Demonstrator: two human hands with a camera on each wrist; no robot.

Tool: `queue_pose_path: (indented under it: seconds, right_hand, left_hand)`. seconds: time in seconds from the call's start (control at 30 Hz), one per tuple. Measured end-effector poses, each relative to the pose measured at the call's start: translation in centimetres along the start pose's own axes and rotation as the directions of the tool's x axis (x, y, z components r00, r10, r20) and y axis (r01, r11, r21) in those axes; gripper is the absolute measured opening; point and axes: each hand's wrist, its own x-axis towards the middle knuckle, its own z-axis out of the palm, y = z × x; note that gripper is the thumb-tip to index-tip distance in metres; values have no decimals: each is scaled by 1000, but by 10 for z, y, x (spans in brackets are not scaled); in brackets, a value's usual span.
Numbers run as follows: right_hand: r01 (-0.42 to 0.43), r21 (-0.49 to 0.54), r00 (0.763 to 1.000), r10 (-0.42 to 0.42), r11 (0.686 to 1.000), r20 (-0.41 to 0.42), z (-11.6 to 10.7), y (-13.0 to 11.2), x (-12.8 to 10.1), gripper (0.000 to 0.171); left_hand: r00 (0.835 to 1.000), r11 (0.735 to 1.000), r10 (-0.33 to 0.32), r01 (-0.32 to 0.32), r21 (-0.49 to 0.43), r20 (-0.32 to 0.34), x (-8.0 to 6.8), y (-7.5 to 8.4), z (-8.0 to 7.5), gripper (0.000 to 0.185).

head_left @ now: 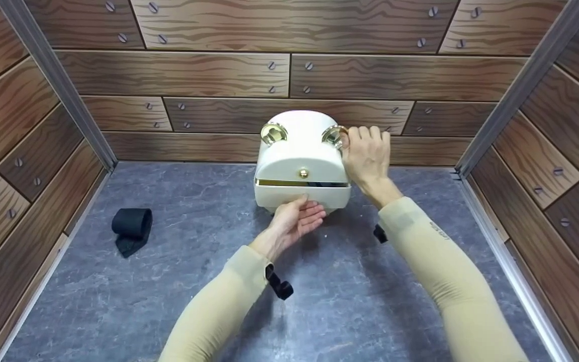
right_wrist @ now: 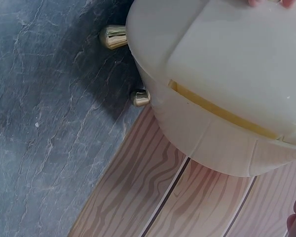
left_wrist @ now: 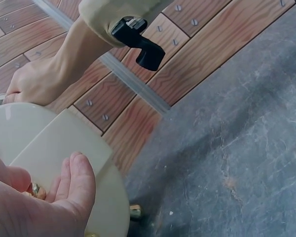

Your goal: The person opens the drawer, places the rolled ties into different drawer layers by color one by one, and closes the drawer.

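A cream domed box with gold trim stands on the grey floor near the back wall. My left hand is at its lower front edge, thumb on the front panel and fingers curled beneath. In the left wrist view that hand pinches a small gold knob on the box. My right hand curls over the right gold ring on the box's top. The left gold ring is free. The right wrist view shows the box's side and a gold foot.
A rolled black cloth lies on the grey floor at the left. Wood-patterned walls close in the back and both sides, with metal corner strips. The box stands close to the back wall.
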Motion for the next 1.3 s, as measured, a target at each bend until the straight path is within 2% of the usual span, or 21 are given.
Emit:
queue_pose_path:
  seconds: [0.5,0.83,1.2,1.3]
  right_hand:
    - [11,5,1000,-11,1000,-22,-2,-1,-1,48]
    - [27,-21,1000,-28,999,-10,-1,3,0,50]
    - [28,-4,999,-28,1000,-37,0,0,-1,47]
    - [25,0,999,-25,1000,-35,0,0,-1,46]
  left_hand:
    - [999,1000,-14,13,-3,-35,13,9,2,49]
    - [999,999,-25,26,31,-27,18,14,1,48]
    - [1000,999,1,-1,52,-16,18,8,-8,50]
    - [1000,999,12,-12,44,-4,17,5,-13,44]
